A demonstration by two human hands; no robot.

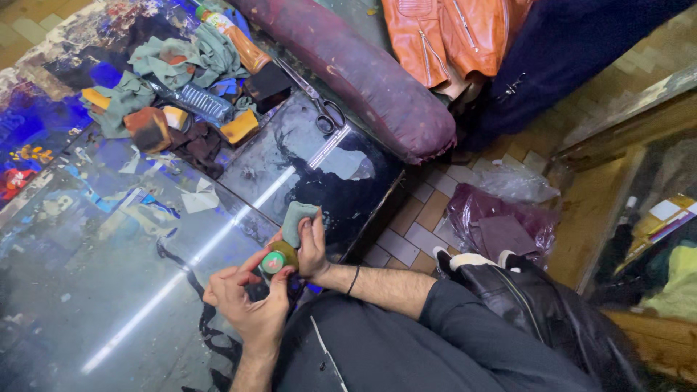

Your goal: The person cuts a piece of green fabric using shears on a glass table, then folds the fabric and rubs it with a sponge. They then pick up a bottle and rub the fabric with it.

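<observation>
A small round tin [274, 261] with a green lid is held by the left hand [247, 301], fingers curled around it. A grey-green cloth [296, 220] is pinched shut in the right hand [312, 250], just above the tin. Both are kept at the near edge of the black glass table [319, 167]. Open room is seen on the glass to the left; scissors [319, 101] are lying well apart

A small round tin [274, 262] is held in the left hand [247, 301]; a green cloth [296, 220] is pinched by the right hand [312, 250] just above it. Scissors [319, 101] lie on the glossy counter [109, 268].
</observation>
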